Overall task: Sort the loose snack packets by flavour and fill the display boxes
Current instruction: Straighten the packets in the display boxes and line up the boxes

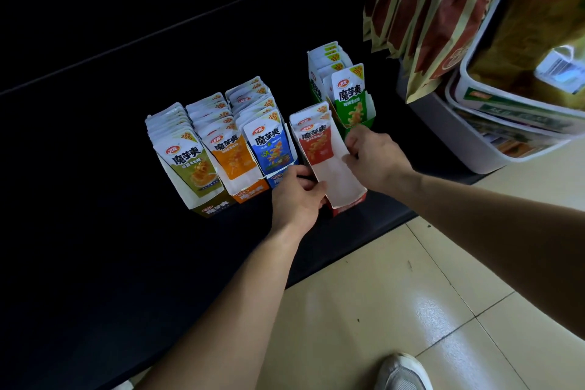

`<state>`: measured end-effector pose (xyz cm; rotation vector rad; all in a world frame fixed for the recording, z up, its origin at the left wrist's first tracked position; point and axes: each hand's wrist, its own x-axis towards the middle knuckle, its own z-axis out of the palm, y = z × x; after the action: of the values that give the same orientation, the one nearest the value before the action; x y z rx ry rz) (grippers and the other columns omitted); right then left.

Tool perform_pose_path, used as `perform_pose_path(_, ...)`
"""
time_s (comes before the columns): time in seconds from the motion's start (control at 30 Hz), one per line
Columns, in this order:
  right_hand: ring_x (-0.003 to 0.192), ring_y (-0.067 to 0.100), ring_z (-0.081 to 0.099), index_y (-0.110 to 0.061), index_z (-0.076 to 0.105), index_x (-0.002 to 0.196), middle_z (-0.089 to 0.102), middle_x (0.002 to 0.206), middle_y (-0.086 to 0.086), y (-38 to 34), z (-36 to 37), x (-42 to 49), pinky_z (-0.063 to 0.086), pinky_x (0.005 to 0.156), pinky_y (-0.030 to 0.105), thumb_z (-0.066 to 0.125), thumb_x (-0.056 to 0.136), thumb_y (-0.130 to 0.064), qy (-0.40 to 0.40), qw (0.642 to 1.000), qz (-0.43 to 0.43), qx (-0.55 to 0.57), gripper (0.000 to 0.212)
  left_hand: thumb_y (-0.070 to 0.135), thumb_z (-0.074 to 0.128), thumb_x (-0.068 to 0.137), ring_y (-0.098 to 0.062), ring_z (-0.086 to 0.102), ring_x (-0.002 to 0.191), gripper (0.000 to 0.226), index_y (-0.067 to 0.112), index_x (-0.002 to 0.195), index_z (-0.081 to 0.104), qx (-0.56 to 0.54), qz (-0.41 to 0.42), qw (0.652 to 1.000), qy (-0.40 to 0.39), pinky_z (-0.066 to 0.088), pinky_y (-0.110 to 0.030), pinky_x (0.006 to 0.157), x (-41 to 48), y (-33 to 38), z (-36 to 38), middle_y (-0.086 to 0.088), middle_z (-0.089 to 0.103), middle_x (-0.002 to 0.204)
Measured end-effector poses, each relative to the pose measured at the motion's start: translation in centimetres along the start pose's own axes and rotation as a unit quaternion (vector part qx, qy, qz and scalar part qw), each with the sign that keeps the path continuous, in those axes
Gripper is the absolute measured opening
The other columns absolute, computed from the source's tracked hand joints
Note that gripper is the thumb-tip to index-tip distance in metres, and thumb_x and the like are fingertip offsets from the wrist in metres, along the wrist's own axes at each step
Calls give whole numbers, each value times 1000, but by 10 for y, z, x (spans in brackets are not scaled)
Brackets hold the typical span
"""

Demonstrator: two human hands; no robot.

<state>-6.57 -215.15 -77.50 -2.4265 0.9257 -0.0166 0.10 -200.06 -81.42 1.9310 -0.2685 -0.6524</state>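
Several display boxes of snack packets stand on a black surface. From the left come the olive box [202,200], the orange box [243,192] and the blue box [278,179], all packed with packets. Further back stands the green box [316,89]. The red box [343,192] holds only a few red packets [315,141] at its back end, and its white floor shows. My left hand [296,196] grips the red box's left wall near the front. My right hand [375,158] holds its right wall, fingers curled by the packets.
The black surface's edge [364,241] runs diagonally, with beige floor tiles [411,294] below it. A white bin [493,136] with large hanging snack bags [443,19] stands at the right. My shoe [402,372] shows at the bottom.
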Motion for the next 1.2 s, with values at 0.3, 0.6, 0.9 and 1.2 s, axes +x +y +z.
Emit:
perform_pose_path(0.3,96,38,64,-11,53,115,64,105,17,-48,15,49,46,67,37,61,97,-9,60,997,19,-47,20,24,70,92,-16,71,91,22,30,111,59,42,9,999,26,61,-44,85,10,-8,-55,10,70,101)
perform_pose_path(0.6,94,39,66,-8,52,120,66,107,19,-75,20,70,44,63,39,58,98,-5,90,993,11,-80,23,20,68,93,-16,71,92,22,28,112,61,53,0,998,39,61,-39,81,10,-15,-88,13,67,99)
perform_pose_path(0.9,122,37,52,-12,51,132,56,130,13,-8,4,43,50,89,47,56,91,-25,90,985,-59,-137,43,24,67,94,-15,71,88,17,31,108,60,57,27,998,24,60,-34,76,12,-9,-62,11,69,100)
perform_pose_path(1.2,118,33,55,-19,55,128,62,124,10,10,-6,-4,50,87,40,55,92,-31,-68,980,-88,-163,38,23,67,90,-3,68,74,20,40,94,58,98,59,993,-10,45,-14,60,2,3,-23,19,69,85)
